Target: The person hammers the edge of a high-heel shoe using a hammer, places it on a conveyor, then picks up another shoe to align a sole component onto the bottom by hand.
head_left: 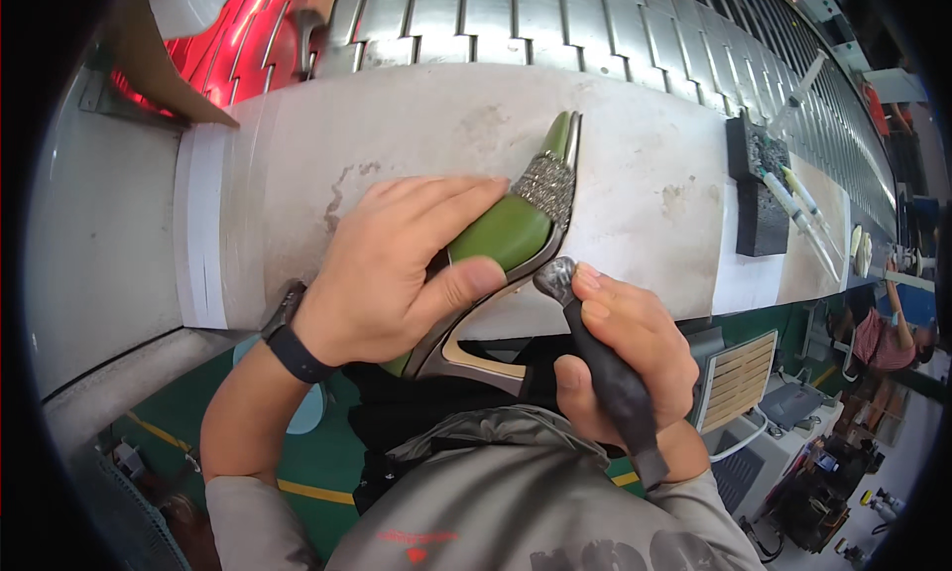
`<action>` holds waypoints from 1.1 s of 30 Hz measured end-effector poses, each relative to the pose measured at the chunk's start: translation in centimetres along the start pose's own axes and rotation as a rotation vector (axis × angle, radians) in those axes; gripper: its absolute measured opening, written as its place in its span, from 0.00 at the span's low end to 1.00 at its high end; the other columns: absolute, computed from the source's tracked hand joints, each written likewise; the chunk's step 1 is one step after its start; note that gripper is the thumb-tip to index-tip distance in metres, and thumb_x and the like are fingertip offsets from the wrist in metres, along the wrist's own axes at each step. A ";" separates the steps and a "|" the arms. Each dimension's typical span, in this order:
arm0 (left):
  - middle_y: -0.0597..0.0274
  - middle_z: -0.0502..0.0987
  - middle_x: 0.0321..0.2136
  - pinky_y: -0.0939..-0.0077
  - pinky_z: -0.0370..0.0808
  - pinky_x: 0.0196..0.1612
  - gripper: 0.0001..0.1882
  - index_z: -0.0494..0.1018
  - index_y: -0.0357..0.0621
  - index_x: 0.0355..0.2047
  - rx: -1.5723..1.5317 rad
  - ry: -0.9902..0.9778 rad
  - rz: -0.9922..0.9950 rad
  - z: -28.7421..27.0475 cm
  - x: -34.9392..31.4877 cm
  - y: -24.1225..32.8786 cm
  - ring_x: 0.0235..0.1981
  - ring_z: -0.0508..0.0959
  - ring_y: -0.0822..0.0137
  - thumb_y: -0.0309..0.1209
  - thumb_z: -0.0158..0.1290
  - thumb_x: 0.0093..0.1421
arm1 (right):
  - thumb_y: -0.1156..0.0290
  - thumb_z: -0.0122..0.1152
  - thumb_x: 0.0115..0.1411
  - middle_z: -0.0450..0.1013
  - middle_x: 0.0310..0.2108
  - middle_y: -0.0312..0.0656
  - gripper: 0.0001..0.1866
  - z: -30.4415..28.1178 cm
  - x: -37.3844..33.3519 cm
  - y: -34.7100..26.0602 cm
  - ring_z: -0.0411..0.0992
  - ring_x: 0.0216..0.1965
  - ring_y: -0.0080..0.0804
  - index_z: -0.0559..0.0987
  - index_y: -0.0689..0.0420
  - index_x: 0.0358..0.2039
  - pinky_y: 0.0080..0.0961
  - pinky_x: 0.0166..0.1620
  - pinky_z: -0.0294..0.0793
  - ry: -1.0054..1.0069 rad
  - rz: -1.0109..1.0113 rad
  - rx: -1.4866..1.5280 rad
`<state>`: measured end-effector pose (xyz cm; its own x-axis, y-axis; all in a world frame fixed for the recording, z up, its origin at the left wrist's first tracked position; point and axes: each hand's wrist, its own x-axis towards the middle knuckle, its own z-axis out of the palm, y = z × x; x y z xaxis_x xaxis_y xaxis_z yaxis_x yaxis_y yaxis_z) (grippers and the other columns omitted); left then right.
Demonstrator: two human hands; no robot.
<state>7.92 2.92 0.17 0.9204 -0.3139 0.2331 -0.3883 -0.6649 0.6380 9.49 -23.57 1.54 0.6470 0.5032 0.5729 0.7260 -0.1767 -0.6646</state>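
Observation:
A green high-heeled shoe (504,231) lies on its side on the pale worktop, its pointed toe aimed away from me and its heel toward my body. A sparkly band wraps it near the toe. My left hand (392,258) is closed over the shoe's upper, thumb pressed near the sole edge, hiding much of the middle. In my right hand (640,348) is a dark-handled tool with a rounded metallic head (617,392). That head is at the sole edge, close to my left thumb; whether it touches the sole I cannot tell.
The worktop (645,174) has stains and white taped strips. On its right stands a black block (762,214) with syringe-like tubes (793,204) leaning on it. A slatted metal conveyor (506,20) runs along the far side. Another person (883,333) is at the far right.

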 end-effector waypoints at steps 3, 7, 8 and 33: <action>0.42 0.81 0.54 0.55 0.75 0.57 0.28 0.75 0.31 0.61 -0.111 0.098 -0.056 0.8 -0.1 0.6 0.52 0.80 0.42 0.45 0.52 0.73 | 0.74 0.78 0.51 0.82 0.43 0.59 0.21 1.7 -0.1 -0.5 0.85 0.42 0.53 0.82 0.69 0.44 0.39 0.46 0.88 -0.072 -0.099 -0.050; 0.43 0.81 0.52 0.56 0.77 0.53 0.25 0.76 0.30 0.59 -0.104 0.142 -0.033 1.3 -0.3 0.4 0.48 0.81 0.43 0.40 0.53 0.73 | 0.74 0.78 0.49 0.82 0.43 0.58 0.22 2.6 -0.8 -1.1 0.85 0.42 0.52 0.82 0.69 0.44 0.37 0.45 0.89 -0.117 -0.046 0.017; 0.43 0.81 0.52 0.56 0.77 0.52 0.24 0.76 0.30 0.58 -0.082 0.143 -0.033 1.3 -0.3 0.4 0.48 0.81 0.43 0.39 0.54 0.72 | 0.74 0.79 0.49 0.82 0.43 0.58 0.22 2.7 -0.6 -1.2 0.85 0.41 0.52 0.82 0.69 0.44 0.37 0.45 0.89 -0.137 -0.025 0.054; 0.42 0.83 0.49 0.60 0.77 0.53 0.20 0.77 0.31 0.58 -0.166 0.203 -0.052 1.7 -0.4 1.0 0.48 0.82 0.46 0.34 0.53 0.73 | 0.75 0.78 0.45 0.83 0.38 0.52 0.19 4.3 -0.9 -1.9 0.85 0.39 0.47 0.84 0.66 0.39 0.33 0.41 0.87 -0.017 -0.089 0.000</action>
<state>7.13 1.23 -0.54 0.9355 -0.1288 0.3289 -0.3433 -0.5510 0.7606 6.52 -20.06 0.22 0.5757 0.5311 0.6217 0.7806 -0.1307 -0.6112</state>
